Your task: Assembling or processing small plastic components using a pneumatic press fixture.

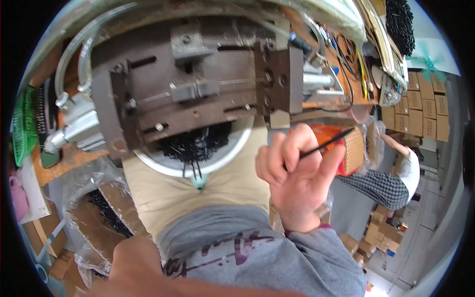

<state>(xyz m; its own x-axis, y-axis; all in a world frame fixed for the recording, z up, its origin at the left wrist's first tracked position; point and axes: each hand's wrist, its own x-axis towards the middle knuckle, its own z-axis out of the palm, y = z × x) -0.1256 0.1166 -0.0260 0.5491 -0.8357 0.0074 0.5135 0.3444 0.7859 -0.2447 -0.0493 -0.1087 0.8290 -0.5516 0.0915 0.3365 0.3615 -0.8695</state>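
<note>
Held up at the right of my lap, my right hand (302,180) has its palm turned up and its fingers curled. Between those fingers is a thin black stick (329,142), slanting up to the right. Close to the lower edge, skin of what looks like my left hand (136,260) shows large and blurred; its fingers cannot be made out. On my lap rests a round white basket (168,171) holding many thin black pieces (198,143). Above it sits a dark metal fixture (198,106) with a small grey block (194,91) at its middle.
Air cylinders (81,128) with clear hoses flank the fixture on the wooden bench. At left, an open carton (94,213) lined with plastic holds black pieces. An orange-red container (321,136) stands beyond my right hand. Another person (403,180) bends near stacked cartons (420,104).
</note>
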